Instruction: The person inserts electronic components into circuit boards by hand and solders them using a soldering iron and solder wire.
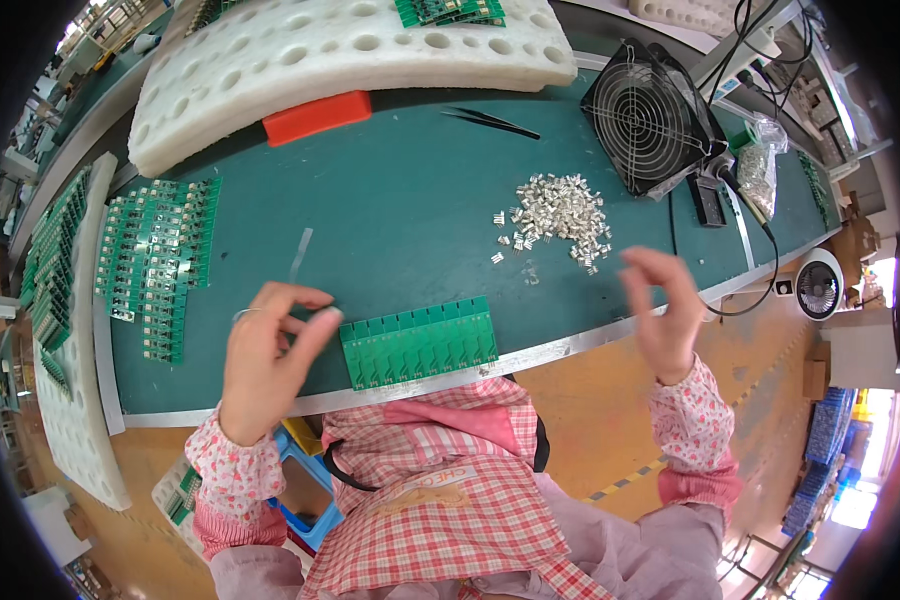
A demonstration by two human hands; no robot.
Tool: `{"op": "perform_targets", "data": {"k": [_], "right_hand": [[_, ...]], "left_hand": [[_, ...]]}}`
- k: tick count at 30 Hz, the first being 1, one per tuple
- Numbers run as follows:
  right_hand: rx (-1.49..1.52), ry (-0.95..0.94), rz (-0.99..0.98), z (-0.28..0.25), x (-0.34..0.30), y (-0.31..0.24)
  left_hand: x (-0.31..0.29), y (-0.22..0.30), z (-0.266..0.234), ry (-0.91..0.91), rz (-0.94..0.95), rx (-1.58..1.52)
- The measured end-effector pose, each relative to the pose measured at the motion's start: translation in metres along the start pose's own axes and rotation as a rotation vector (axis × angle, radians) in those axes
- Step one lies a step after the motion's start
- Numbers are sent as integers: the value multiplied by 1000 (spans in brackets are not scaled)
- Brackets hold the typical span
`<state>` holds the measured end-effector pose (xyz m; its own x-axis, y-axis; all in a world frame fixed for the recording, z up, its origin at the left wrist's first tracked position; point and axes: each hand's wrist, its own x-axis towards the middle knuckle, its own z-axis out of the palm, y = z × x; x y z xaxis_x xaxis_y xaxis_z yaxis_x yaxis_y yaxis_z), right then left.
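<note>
Far green boards cropped above

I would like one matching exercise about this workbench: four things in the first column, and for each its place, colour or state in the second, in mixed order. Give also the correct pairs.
1. green board panel
2. silver parts
3. tweezers
4. red block

A. slim and dark
B. beside the white foam
C. at the table's front edge, between left hand and right hand
D. loosely heaped

Pairs: 1-C, 2-D, 3-A, 4-B.

Grn PCB, dk-grn benchtop, silvery pcs, red/wht chkd apron.
</note>
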<state>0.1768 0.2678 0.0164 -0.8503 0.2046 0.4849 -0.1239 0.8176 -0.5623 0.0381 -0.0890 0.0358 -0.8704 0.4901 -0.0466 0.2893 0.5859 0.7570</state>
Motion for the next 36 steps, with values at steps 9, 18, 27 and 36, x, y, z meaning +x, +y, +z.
{"op": "perform_targets", "data": {"k": [9,18,27,36], "right_hand": [[942,793,757,-70,-2,108],[1079,625,750,-109,53,181],[542,749,561,-111,5,137],[684,334,586,-19,-74,-14]], "left_hand": [[-22,16,1,189,97,-217],[-33,41,51,205,436,128],[-35,48,87,101,566,218],[-35,46,96,7,584,296]]}}
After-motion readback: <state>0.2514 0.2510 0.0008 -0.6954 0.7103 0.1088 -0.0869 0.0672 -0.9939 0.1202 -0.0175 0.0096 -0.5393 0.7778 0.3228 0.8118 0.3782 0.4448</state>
